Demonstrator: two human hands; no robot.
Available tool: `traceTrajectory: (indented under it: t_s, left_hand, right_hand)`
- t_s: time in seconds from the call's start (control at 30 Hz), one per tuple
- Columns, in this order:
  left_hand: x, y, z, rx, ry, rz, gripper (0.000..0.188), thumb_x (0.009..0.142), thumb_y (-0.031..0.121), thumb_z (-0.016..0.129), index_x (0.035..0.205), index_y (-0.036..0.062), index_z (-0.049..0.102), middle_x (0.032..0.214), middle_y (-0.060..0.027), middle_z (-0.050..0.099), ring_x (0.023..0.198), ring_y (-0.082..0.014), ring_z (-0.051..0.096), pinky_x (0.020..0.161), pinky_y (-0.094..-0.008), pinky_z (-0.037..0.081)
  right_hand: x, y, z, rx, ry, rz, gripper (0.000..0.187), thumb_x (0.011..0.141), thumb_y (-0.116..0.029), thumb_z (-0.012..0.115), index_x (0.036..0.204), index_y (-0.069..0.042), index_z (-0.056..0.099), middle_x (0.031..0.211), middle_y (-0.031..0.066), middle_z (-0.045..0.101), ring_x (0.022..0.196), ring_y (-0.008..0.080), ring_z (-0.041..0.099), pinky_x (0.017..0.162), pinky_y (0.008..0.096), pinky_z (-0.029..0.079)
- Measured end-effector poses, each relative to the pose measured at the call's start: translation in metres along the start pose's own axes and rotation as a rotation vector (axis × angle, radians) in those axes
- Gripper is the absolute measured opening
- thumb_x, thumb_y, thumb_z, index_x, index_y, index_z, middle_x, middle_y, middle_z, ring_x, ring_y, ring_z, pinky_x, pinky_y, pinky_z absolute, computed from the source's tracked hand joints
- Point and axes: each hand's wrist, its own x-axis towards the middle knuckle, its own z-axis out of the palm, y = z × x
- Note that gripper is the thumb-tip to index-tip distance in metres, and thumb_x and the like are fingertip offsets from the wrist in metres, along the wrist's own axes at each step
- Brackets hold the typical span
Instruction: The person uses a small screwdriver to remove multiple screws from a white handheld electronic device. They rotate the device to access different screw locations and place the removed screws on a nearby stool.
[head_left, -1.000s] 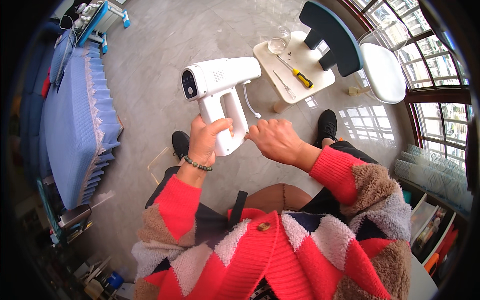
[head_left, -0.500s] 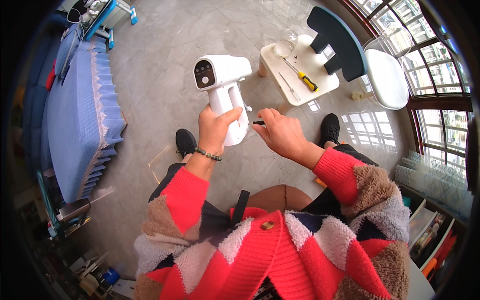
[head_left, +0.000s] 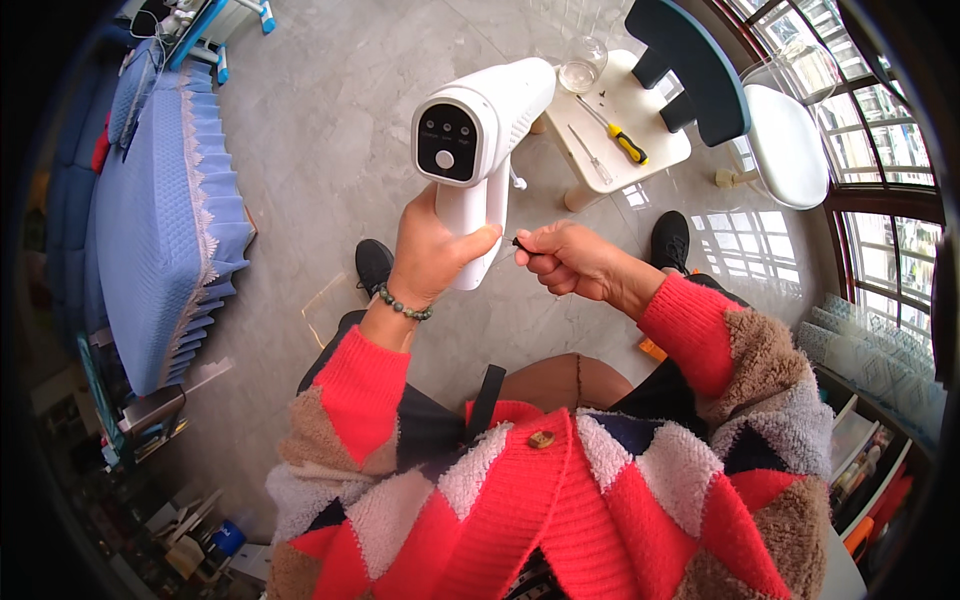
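Note:
My left hand [head_left: 428, 250] is closed round the grip of a white spray gun [head_left: 525, 95], its thumb across the handle. The gun's rear, a black panel [head_left: 446, 142] with a round white button and small buttons above, faces me. Just right of the handle, my right hand [head_left: 570, 258] pinches a small black piece [head_left: 517, 243] between thumb and forefinger; its exact kind is too small to tell. A yellow-and-black screwdriver [head_left: 630, 146], a thin clear-handled screwdriver [head_left: 600, 168], a clear jar [head_left: 580, 72] and tiny dark bits [head_left: 602, 97] lie on the small chair's seat [head_left: 655, 170].
The small chair's dark backrest [head_left: 690, 70] stands at its right. Beyond it is a white chair [head_left: 785, 150] by the barred windows. A bed with a blue quilted cover [head_left: 150, 240] is on the left. My black shoes [head_left: 670, 240] rest on the grey tiled floor [head_left: 330, 130].
The spray gun has tipped up and turned, so its rear panel faces me more and its nose points far right. My right hand has curled its fingers more, still pinching the black piece beside the handle.

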Motion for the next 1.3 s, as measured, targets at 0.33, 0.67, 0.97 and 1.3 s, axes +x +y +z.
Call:
traceTrajectory:
  t_s: [0.33, 0.67, 0.97, 1.3]
  left_hand:
    - [0.007, 0.0, -0.012, -0.445, 0.092, -0.348, 0.022, 0.074, 0.005, 0.063, 0.092, -0.0047, 0.057, 0.072, -0.0084, 0.061, 0.061, -0.0177, 0.06, 0.059, -0.03, 0.05]
    - [-0.008, 0.0, 0.003, 0.05, 0.004, 0.092, 0.012, 0.074, 0.005, 0.067, 0.081, -0.0011, 0.06, 0.069, -0.0062, 0.062, 0.061, -0.0143, 0.061, 0.058, -0.0278, 0.048]
    - [0.002, 0.006, -0.008, -0.321, 0.117, -0.232, 0.022, 0.071, 0.006, 0.064, 0.089, -0.003, 0.055, 0.07, -0.0098, 0.059, 0.057, -0.0187, 0.059, 0.057, -0.0302, 0.05]
    - [-0.016, -0.013, -0.006, -0.364, 0.032, -0.341, 0.029, 0.071, 0.006, 0.061, 0.097, -0.0015, 0.05, 0.07, -0.0127, 0.058, 0.057, -0.0209, 0.058, 0.058, -0.0307, 0.051]
  right_hand:
    - [-0.012, 0.003, -0.002, -1.111, 0.457, -0.838, 0.025, 0.085, -0.024, 0.063, 0.078, -0.005, 0.049, 0.069, 0.0103, 0.054, 0.056, 0.0276, 0.06, 0.047, 0.0371, 0.047]
    - [-0.012, -0.006, -0.014, 0.78, -0.294, 0.434, 0.032, 0.098, -0.028, 0.048, 0.079, -0.004, 0.056, 0.055, -0.0082, 0.03, 0.047, 0.0048, 0.019, 0.042, 0.0226, 0.014]
    - [-0.021, -0.013, -0.001, -0.88, 0.362, -0.649, 0.021, 0.086, -0.022, 0.063, 0.08, -0.004, 0.055, 0.061, 0.0133, 0.057, 0.06, 0.0321, 0.06, 0.049, 0.0426, 0.044]
    - [-0.044, -0.011, 0.01, -0.967, 0.255, -0.561, 0.004, 0.071, -0.009, 0.06, 0.071, -0.005, 0.06, 0.069, 0.0104, 0.063, 0.06, 0.0261, 0.065, 0.048, 0.036, 0.048]
